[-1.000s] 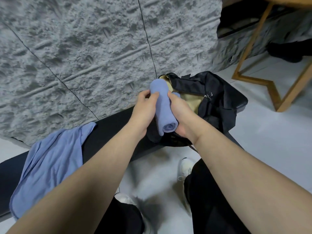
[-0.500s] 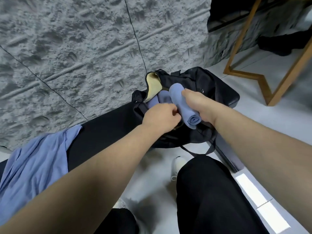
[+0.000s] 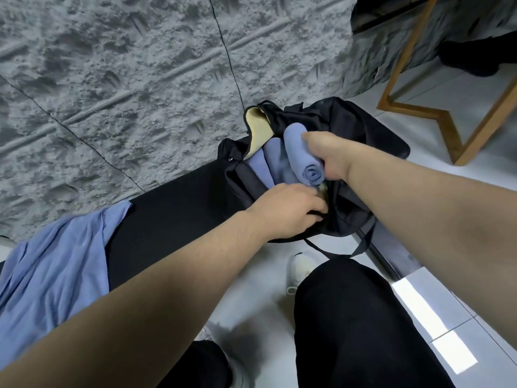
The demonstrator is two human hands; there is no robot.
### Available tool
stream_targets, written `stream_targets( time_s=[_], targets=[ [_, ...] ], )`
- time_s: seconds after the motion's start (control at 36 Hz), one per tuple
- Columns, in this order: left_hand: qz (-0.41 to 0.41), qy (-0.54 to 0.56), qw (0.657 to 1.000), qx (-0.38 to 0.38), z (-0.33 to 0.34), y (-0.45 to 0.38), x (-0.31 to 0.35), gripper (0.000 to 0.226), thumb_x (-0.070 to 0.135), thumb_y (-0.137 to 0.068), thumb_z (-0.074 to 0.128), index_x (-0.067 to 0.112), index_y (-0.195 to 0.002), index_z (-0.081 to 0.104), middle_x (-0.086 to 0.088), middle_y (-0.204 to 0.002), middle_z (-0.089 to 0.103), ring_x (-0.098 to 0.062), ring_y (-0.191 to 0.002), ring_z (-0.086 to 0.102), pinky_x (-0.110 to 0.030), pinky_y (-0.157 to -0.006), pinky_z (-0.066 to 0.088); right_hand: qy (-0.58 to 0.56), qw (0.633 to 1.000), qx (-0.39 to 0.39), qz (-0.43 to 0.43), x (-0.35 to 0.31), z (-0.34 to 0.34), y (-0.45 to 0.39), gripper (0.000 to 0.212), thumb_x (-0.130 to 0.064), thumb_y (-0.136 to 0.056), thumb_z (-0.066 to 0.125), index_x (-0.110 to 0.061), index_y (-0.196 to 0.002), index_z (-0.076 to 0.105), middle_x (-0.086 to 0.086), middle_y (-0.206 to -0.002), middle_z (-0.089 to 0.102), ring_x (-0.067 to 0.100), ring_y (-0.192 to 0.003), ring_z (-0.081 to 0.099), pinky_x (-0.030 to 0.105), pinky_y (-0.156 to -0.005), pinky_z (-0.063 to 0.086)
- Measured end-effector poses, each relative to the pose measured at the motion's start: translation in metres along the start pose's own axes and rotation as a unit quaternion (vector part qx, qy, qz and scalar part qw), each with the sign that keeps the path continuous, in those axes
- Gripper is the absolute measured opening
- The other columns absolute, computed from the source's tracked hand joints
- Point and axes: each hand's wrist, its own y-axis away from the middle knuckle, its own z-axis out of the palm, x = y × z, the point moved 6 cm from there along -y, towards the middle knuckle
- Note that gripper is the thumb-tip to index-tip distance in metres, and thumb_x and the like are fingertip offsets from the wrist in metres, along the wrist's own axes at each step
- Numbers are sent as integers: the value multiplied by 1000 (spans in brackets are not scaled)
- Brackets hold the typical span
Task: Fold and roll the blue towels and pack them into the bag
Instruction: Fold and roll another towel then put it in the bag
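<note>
A black bag (image 3: 361,127) with a tan lining lies open on the right end of a black bench (image 3: 179,208). My right hand (image 3: 328,154) grips a rolled blue towel (image 3: 300,152) over the bag's opening, its spiral end facing me. Two more rolled blue towels (image 3: 270,161) lie inside the bag to its left. My left hand (image 3: 289,211) grips the bag's near edge, fingers curled over the rim. A loose, unfolded blue towel (image 3: 53,273) is draped over the bench's left end.
A rough grey wall (image 3: 140,79) rises right behind the bench. A wooden frame leg (image 3: 458,130) stands on the pale floor at the right. My black-trousered legs (image 3: 358,326) and a white shoe (image 3: 302,268) are below the bench.
My right hand has carried the rolled towel alone from in front of me to the bag's opening. My left hand let go of the roll and took hold of the bag's edge.
</note>
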Motion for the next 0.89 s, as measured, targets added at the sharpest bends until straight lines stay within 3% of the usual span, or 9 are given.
stream_targets(
  time_s=[0.08,0.17,0.31,0.47,0.56,0.67,0.78,0.83,0.89],
  targets=[
    [-5,-4,1000,-17,4,-1,-5,31,37,-98,51,32,-126,63,8,-126,61,-16,-120,51,-39,-96,43,-51,998,21,14,3,5,-9,36,-27,-103,44,-4,-129,54,16,-128,60,30,-104,63,38,-89,53],
    [-7,-41,999,-23,3,0,-7,31,36,-98,49,30,-125,62,8,-119,63,-16,-114,54,-36,-97,41,52,997,35,-37,1,6,-18,44,-31,-104,35,-16,-145,42,7,-145,47,28,-121,51,40,-104,44],
    [-49,-35,998,-2,3,4,-12,20,29,-93,48,21,-108,59,4,-101,60,-19,-96,55,-32,-70,36,195,977,51,-75,14,-6,-26,53,-33,-104,35,-32,-155,23,0,-158,33,26,-139,36,34,-112,30],
    [-76,-21,997,-15,7,4,-15,9,26,-92,47,20,-95,54,7,-97,56,-18,-95,55,-34,-60,42,186,978,90,-38,34,-13,-42,49,-35,-99,39,-22,-146,33,3,-130,48,28,-117,47,35,-102,36],
    [-62,-41,997,-11,9,6,-17,20,24,-94,48,21,-110,59,5,-108,53,-17,-109,49,-41,-71,51,134,984,111,-29,38,-9,-46,48,-32,-99,42,-17,-144,30,5,-122,45,25,-111,46,33,-93,35],
    [-51,-36,997,33,4,12,-17,33,19,-94,50,22,-125,57,2,-120,46,-17,-108,46,-42,-72,51,53,989,140,9,41,-10,-50,57,-36,-99,46,-7,-146,30,10,-140,46,30,-126,49,38,-107,37],
    [-61,-43,995,64,0,12,-14,42,14,-92,50,23,-133,50,2,-123,44,-17,-101,45,-34,-62,39,87,992,91,-31,36,-5,-47,48,-26,-97,48,0,-137,48,21,-135,54,29,-106,55,36,-83,41],
    [-66,-51,994,69,0,11,-16,46,13,-91,50,23,-135,49,2,-125,46,-19,-104,46,-34,-65,39,124,985,117,-18,35,-5,-44,46,-35,-99,44,-5,-131,56,13,-123,60,26,-103,55,33,-88,44],
    [-66,-68,993,74,2,9,-17,47,13,-89,51,22,-135,49,2,-125,49,-21,-108,48,-32,-70,35,178,973,147,-2,36,-9,-46,54,-47,-97,39,-9,-130,58,11,-129,58,33,-115,54,39,-94,50]
  ],
)
